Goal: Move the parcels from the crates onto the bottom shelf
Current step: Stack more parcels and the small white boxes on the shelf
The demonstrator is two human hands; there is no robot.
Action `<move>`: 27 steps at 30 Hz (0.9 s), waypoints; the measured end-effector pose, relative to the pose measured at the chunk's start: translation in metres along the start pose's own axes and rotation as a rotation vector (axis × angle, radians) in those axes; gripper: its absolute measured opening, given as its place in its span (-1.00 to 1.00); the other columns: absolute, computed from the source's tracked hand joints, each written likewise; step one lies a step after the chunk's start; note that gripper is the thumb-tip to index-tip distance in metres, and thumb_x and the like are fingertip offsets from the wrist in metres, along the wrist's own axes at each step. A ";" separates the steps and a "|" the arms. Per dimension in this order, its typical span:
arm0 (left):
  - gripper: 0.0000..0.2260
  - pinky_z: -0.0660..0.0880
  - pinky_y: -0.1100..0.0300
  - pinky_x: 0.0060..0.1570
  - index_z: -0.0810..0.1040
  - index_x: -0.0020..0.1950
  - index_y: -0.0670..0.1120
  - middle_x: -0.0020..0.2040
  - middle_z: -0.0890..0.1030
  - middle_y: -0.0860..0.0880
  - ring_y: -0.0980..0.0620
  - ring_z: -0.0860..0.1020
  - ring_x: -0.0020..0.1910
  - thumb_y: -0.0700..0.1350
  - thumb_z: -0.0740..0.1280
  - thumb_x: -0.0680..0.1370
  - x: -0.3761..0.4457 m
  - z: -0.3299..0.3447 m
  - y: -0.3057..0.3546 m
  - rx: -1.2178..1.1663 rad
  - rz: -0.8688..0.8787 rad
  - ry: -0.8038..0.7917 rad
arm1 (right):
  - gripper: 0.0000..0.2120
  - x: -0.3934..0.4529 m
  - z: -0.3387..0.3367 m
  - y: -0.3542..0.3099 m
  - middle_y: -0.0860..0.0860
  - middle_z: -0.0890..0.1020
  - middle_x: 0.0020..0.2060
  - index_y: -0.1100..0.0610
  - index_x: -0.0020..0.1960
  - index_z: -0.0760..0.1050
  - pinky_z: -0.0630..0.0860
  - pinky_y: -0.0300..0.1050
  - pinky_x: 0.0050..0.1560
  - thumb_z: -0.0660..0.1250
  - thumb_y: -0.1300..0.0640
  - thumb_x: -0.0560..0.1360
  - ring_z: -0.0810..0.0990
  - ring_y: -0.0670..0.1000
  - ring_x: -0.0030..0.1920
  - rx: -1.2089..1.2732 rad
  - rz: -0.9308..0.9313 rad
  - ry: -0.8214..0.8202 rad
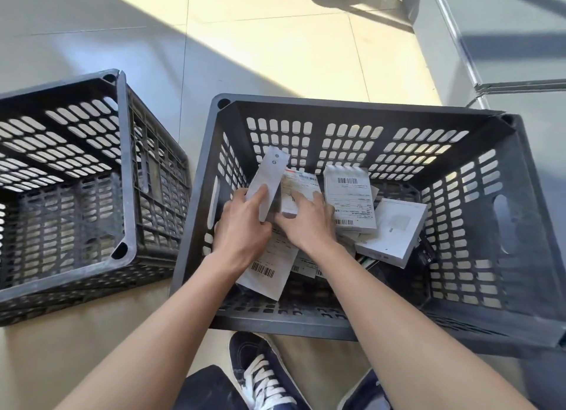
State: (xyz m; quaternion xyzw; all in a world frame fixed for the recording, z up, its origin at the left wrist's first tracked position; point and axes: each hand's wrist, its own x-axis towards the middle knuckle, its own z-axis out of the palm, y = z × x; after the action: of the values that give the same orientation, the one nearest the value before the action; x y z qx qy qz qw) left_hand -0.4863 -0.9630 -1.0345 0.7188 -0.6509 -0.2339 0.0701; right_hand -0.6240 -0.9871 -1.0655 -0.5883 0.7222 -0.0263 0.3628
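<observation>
Both my hands reach into the right black crate [520,226], which holds several white parcels. My left hand [242,226] grips a long narrow white box [269,177], tilted up against the crate's left side. My right hand [306,222] rests on a white labelled parcel [295,189], its fingers curled over the near edge. A labelled box [349,198] and a square white box [395,229] lie to the right. A flat labelled packet [269,265] lies under my wrists.
A second black crate [122,164] stands on the tiled floor to the left, with no parcel visible inside. A grey metal shelf unit [490,42] stands at the upper right. My dark shoe [260,376] is just in front of the right crate.
</observation>
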 end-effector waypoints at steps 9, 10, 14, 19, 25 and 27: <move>-0.59 0.54 -0.08 -0.12 0.34 0.37 0.10 0.17 0.47 -0.09 -0.18 0.52 0.02 -0.02 0.34 0.54 -0.017 -0.018 0.025 -0.044 0.052 0.060 | -0.32 -0.034 -0.035 0.014 0.02 0.22 0.55 -0.11 0.53 0.31 0.31 0.19 0.38 0.35 -0.21 0.45 0.14 0.14 0.50 0.099 -0.025 0.125; -0.58 0.54 -0.07 -0.12 0.35 0.38 0.11 0.15 0.47 -0.07 -0.15 0.52 0.00 0.00 0.34 0.55 -0.020 -0.022 0.030 -0.062 0.057 0.072 | -0.32 -0.041 -0.040 0.015 0.01 0.21 0.55 -0.11 0.53 0.31 0.32 0.17 0.37 0.36 -0.21 0.46 0.14 0.12 0.50 0.109 -0.033 0.139; -0.46 0.53 -0.05 -0.10 0.32 0.46 0.13 0.15 0.45 -0.01 -0.09 0.51 -0.01 -0.07 0.36 0.51 -0.039 -0.044 0.046 -0.093 0.079 0.089 | -0.33 -0.077 -0.062 0.018 0.01 0.21 0.54 -0.11 0.52 0.32 0.30 0.11 0.40 0.37 -0.20 0.46 0.12 0.11 0.51 0.105 -0.071 0.221; -0.48 0.54 -0.04 -0.12 0.33 0.42 0.13 0.09 0.46 -0.02 -0.10 0.51 -0.05 -0.11 0.35 0.49 -0.071 -0.077 0.070 -0.109 0.158 0.141 | -0.36 -0.130 -0.089 0.024 0.01 0.20 0.55 -0.12 0.51 0.34 0.26 0.18 0.46 0.36 -0.23 0.47 0.06 0.11 0.53 0.049 -0.133 0.342; -0.43 0.47 0.07 -0.13 0.32 0.52 0.10 0.20 0.51 -0.06 -0.08 0.57 -0.04 -0.08 0.39 0.53 -0.111 -0.106 0.105 -0.143 0.253 0.212 | -0.36 -0.192 -0.125 0.045 0.03 0.23 0.52 -0.10 0.50 0.37 0.25 0.19 0.47 0.39 -0.20 0.45 0.10 0.12 0.51 0.021 -0.137 0.524; -0.42 0.42 0.12 -0.16 0.32 0.53 0.08 0.21 0.51 -0.08 -0.06 0.58 -0.08 -0.08 0.40 0.54 -0.124 -0.113 0.120 -0.165 0.294 0.210 | -0.36 -0.212 -0.138 0.054 0.03 0.24 0.51 -0.10 0.49 0.38 0.28 0.21 0.45 0.41 -0.19 0.45 0.11 0.13 0.51 0.026 -0.121 0.579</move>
State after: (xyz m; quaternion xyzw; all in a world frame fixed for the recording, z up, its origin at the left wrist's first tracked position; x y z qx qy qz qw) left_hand -0.5514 -0.8826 -0.8556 0.6282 -0.7166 -0.1977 0.2296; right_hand -0.7362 -0.8402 -0.8848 -0.5937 0.7588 -0.2240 0.1472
